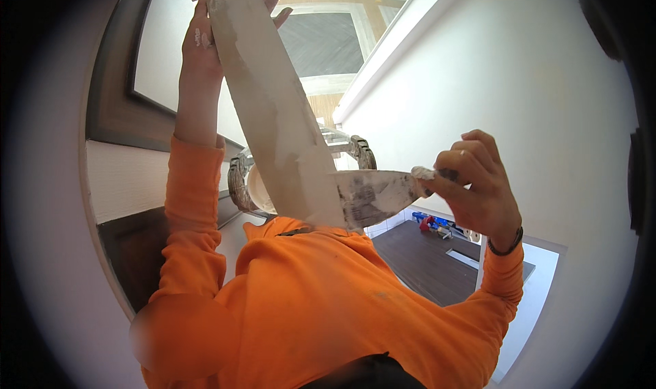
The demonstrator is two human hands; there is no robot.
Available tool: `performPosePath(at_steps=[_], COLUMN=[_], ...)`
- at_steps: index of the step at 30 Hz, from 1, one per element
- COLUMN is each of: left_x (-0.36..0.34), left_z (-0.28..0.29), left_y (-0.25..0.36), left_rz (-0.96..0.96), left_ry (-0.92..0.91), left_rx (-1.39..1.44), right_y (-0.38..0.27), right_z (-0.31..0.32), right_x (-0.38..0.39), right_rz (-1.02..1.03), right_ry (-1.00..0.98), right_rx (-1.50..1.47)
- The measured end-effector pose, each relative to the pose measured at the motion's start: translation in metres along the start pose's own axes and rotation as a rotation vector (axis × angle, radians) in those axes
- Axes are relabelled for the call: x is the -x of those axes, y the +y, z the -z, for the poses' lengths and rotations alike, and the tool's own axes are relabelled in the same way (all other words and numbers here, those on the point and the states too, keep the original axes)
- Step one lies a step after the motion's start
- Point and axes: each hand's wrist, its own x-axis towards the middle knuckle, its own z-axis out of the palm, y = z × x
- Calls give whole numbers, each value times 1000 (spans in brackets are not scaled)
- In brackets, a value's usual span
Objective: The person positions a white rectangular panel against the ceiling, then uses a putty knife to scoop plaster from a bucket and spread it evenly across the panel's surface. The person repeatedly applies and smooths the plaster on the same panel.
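Note:
Across the middle runs a long, flat, plaster-smeared board [263,92], slanting from the top of the view down toward my chest. My left hand [205,37] is closed around its upper end; the palm is hidden behind it and the fingertips show past its right edge. White plaster sticks to the back of this hand. In my right hand [475,177] is a putty knife [376,194], pinched at its handle end, where a lump of white plaster clings. The knife's wide, smeared blade meets the right edge of the board near its lower end.
Behind the board stands a stepladder [362,153] with plaster-spattered feet or joints, and a pale bucket [260,189] beside it. A white wall [547,102] rises on the right. Dark-framed panelling [113,109] is at left. Blue and red items [434,224] lie on a dark surface [424,262].

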Motion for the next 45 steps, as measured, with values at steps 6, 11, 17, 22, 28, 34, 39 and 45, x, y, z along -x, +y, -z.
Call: performPosePath(at_steps=[6,11,17,22,28,34,39,45], left_x=[4,-2,-12,-10,-9,-8,-6,-17], left_z=[9,-13,-1,-15,-14,-18,-18,-78], left_y=[-9,-30,-41,-27,-13,-6,6,10], left_rz=[96,50,137,124,62,20,-64,-285], left_ry=[-154,85,-116,9,-15,-7,-2,575], left_rx=[338,146,463,503,416,376,336,-34], right_y=[26,14,11,23,43,14,-14,-31], right_z=[-17,-64,-98,-91,-76,-39,-23,-31], right_x=[4,-16,-29,-20,2,-21,-26,-27], right_rz=[-99,-165,-134,-171,-349,-331,-361,-432], right_ry=[121,262,314,271,247,190,40,-47], right_rx=[-214,-511,-578,-492,-488,-308,-137,-59])
